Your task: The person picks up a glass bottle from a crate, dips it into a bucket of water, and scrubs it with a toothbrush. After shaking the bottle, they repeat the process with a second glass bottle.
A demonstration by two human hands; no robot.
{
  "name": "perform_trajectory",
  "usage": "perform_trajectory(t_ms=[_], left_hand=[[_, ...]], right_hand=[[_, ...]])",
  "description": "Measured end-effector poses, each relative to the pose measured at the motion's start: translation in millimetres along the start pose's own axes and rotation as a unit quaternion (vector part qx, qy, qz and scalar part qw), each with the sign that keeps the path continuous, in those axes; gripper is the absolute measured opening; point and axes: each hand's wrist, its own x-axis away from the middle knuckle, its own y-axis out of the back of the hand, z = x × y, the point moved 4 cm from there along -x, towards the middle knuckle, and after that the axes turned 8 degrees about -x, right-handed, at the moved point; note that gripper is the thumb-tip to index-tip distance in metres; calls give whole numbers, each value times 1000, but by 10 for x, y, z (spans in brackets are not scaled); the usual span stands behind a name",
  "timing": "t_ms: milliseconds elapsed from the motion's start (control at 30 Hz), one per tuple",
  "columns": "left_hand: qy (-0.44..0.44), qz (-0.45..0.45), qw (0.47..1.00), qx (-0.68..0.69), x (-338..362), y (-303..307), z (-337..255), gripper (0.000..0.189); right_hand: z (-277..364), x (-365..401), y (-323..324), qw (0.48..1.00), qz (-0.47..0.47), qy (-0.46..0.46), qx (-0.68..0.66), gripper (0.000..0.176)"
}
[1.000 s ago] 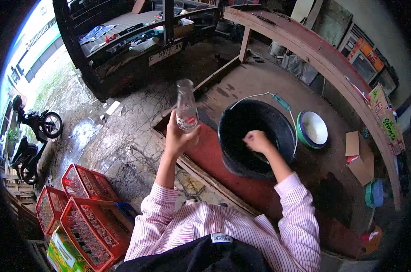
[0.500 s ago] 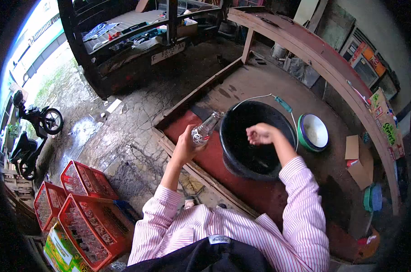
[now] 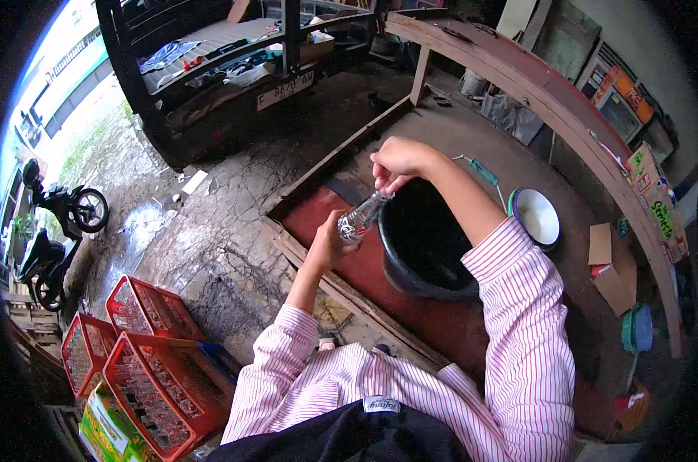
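- Head view: left hand wraps the lower body of a clear glass bottle, a firm grasp.
- Bottle: tilted, neck end toward the right hand, by the left rim of the black bucket; white and red print on its side.
- Right hand: fingers curled in at the bottle's neck end; cannot tell if it grips the neck or some small item, the fingers cover it.
- Right forearm crosses above the bucket and hides part of its right side.
- Bucket: on the low red-brown bench, dark inside, contents too dim to read; teal handle grip past its far side.
- White-lined bowl: right of the bucket, partly behind the right sleeve.
- Opened cardboard box: farther right.
- 3 red crates: at lower left, on the person's left, glassware inside at least 1, green-yellow carton just beside.
- Motorbike: far left, well apart from the bench.
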Motion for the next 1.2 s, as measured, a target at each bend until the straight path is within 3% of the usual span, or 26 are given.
perform_trajectory(t_ms=[167, 233, 267, 333, 400, 467, 533, 600, 667, 700, 733, 800, 933, 1067, 1200], left_hand=[[0, -19, 1000, 22, 13, 38, -19, 50], [2, -27, 999, 42, 8, 66, 12, 49], [5, -29, 998, 51, -6, 69, 61, 49], [11, -31, 998, 60, -17, 49, 133, 48], [18, -55, 982, 181, -39, 41, 166, 47], [34, -47, 973, 222, -44, 68, 154, 51], [38, -66, 963, 258, -35, 79, 215, 55], [41, -62, 963, 257, -25, 80, 238, 54], [45, -52, 964, 256, -44, 78, 239, 54], [43, -51, 964, 256, -47, 75, 226, 54], [41, -53, 968, 241, -36, 68, 196, 51], [36, -54, 972, 227, -44, 55, 132, 49], [34, -36, 979, 199, -36, -62, 110, 45], [14, -25, 988, 152, -50, -166, 201, 48], [32, -18, 988, 149, -62, -204, 251, 49]], right_hand=[[103, 6, -114, 996, 11, 13, 88, 29], [165, 115, -71, 992, -16, 121, 40, 26], [79, 100, -10, 992, -14, 121, 41, 26], [-266, -34, 235, 987, -82, 123, 70, 26], [-926, -261, 272, 977, -79, -12, 196, 27], [-1473, -308, 175, 952, -138, -105, 254, 27], [-1856, -359, 101, 901, -226, -42, 369, 28], [-2034, -387, 57, 922, -198, -108, 314, 32], [-2213, -513, 97, 908, -196, -92, 359, 26], [-2245, -479, 104, 968, -169, -129, 135, 21], [-2211, -409, 67, 974, -131, -160, -96, 18], [-1895, -283, 90, 946, 34, -143, -289, 21], [-804, 90, 144, 940, 149, 17, -307, 25], [-35, 291, 56, 975, 82, 55, -199, 30], [194, 199, -82, 994, 48, 37, -87, 32]])
